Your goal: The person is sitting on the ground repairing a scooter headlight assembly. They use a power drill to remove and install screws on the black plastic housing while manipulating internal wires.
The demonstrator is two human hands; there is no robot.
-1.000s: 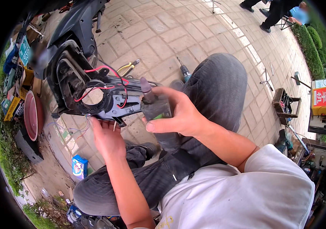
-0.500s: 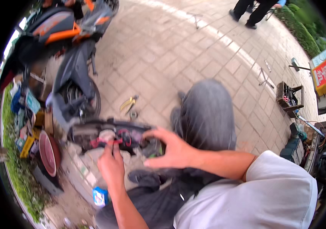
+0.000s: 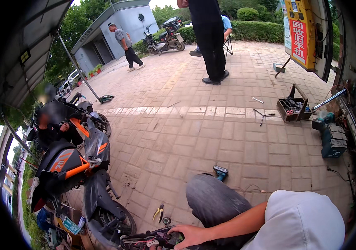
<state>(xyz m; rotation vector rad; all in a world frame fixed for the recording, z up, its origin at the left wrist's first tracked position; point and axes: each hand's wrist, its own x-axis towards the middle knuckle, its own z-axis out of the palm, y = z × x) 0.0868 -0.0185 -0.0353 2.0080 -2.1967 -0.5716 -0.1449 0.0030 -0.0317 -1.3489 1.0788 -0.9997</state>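
At the lower edge lies a long black plastic housing (image 3: 138, 239) with thin red and purple wires inside it. My right hand (image 3: 192, 236) curves over its right end, thumb and fingers on either side, gripping it. Something green shows between thumb and fingers. My left hand is out of view below the lower edge. Just beyond the housing, yellow-handled pliers (image 3: 158, 212) lie on the paving, with a small round dark part (image 3: 166, 221) beside them.
A black and orange motorcycle (image 3: 67, 160) stands at left, a person (image 3: 53, 129) beside it. A cordless power tool (image 3: 221, 171) lies beyond my knee. To the right are a wooden tool tray (image 3: 292, 110), a three-armed wrench (image 3: 263, 117) and a dark green box (image 3: 333, 141). Others stand, sit and walk farther off.
My view has tilted up, so the housing now sits at the lower edge. My left hand, earlier pinching a red wire, has dropped out of view. My right hand stays at the housing's right end.
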